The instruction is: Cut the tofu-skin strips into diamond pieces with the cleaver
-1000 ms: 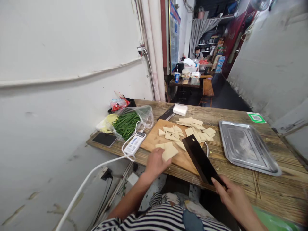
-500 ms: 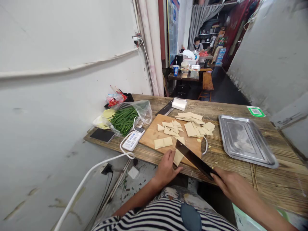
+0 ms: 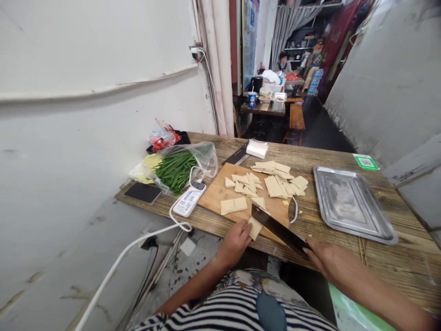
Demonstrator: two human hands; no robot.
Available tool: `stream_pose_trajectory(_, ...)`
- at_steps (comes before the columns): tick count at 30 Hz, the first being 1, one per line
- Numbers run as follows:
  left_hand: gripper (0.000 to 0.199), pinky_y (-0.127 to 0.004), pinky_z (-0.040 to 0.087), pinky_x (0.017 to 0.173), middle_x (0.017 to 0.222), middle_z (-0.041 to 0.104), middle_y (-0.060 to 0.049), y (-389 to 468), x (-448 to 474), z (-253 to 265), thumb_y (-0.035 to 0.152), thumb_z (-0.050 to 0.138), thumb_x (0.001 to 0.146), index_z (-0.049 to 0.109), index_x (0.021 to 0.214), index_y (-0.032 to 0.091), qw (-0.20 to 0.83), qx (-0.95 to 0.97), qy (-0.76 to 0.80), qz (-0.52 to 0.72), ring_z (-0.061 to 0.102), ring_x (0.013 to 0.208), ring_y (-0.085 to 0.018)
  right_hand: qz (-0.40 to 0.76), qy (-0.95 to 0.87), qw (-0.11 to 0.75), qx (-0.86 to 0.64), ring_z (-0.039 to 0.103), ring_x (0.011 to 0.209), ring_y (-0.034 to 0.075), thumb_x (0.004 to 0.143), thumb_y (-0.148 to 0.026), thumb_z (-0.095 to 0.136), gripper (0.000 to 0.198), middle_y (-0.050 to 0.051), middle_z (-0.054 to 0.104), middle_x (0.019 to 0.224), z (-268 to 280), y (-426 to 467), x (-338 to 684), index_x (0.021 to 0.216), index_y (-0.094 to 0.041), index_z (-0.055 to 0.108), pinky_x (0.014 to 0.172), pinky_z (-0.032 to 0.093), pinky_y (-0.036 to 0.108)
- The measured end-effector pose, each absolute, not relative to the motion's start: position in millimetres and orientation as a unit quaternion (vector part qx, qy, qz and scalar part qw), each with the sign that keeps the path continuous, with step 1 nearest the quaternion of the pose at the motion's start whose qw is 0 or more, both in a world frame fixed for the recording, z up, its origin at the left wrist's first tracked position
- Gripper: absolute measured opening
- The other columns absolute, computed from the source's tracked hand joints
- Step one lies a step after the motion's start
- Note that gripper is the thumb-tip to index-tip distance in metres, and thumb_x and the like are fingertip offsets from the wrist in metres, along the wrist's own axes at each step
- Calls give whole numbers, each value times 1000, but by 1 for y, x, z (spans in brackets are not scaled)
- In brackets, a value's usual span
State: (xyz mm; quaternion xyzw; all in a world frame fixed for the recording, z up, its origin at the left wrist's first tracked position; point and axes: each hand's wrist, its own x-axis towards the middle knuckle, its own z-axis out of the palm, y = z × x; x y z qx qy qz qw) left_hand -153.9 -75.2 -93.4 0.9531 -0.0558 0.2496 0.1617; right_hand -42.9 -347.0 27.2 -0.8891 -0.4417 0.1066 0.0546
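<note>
A dark-bladed kitchen knife [image 3: 279, 230] slants across the near right part of the wooden cutting board [image 3: 215, 195]. My right hand [image 3: 325, 257] is closed around its handle. My left hand [image 3: 236, 241], fingers curled, grips a pale tofu sheet piece [image 3: 255, 229] at the board's near edge, just left of the blade. Beyond the blade tip lies another cut piece [image 3: 259, 202]. A rectangular tofu sheet stack [image 3: 234, 205] rests on the board to the left. Small triangular tofu pieces [image 3: 244, 185] and larger tofu sheets [image 3: 274, 186] lie farther back.
To the right stands a metal tray [image 3: 354, 202]. Left of the board are a white power strip [image 3: 189, 200] with a cable, a phone [image 3: 143, 192] and bagged green chives [image 3: 175, 170]. A white box [image 3: 257, 148] sits behind. Farther off, a person [image 3: 284, 63] is at another table.
My left hand's thumb and fingers have drawn together on the tofu piece at the near edge. The knife stays in almost the same place.
</note>
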Motion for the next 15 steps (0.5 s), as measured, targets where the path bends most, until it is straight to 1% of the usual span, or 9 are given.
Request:
stream_pose_trajectory(4, 33, -42, 55, 90, 121, 60, -18, -74, -153, -96, 22, 45, 95, 55, 126, 11, 157, 953, -65, 250, 61, 107, -27, 125, -439, 3, -890, 66, 57, 26, 97, -27, 34, 22, 5, 65, 63, 24, -339, -42, 88, -20, 53, 49, 23, 32)
stream_pose_trajectory(8, 34, -41, 56, 88, 118, 63, -20, -73, -151, -96, 23, 43, 96, 58, 123, 9, 156, 950, -67, 261, 62, 106, -28, 135, -444, 2, -886, 66, 60, 27, 97, -19, 31, 21, 6, 65, 65, 19, -332, -46, 92, -19, 51, 50, 24, 33)
stream_pose_trajectory(10, 34, -40, 57, 87, 116, 64, -19, -71, -152, -95, 22, 42, 96, 59, 122, 10, 163, 946, -68, 272, 63, 104, -27, 139, -437, 3, -889, 67, 60, 28, 97, -20, 32, 20, 7, 66, 65, 16, -337, -49, 93, -18, 52, 50, 26, 33)
stream_pose_trajectory(12, 34, -39, 57, 88, 116, 66, -17, -67, -156, -93, 21, 42, 96, 60, 124, 13, 181, 941, -65, 279, 64, 103, -25, 126, -431, 29, -893, 66, 59, 27, 98, -25, 33, 22, 6, 66, 66, 14, -350, -55, 93, -18, 54, 49, 31, 33)
stream_pose_trajectory(15, 34, -39, 56, 91, 116, 67, -15, -61, -160, -88, 20, 45, 95, 61, 125, 16, 204, 926, -39, 316, 65, 104, -24, 84, -411, 138, -897, 67, 61, 23, 101, -36, 31, 30, 3, 67, 69, 8, -377, -67, 94, -21, 56, 52, 42, 32)
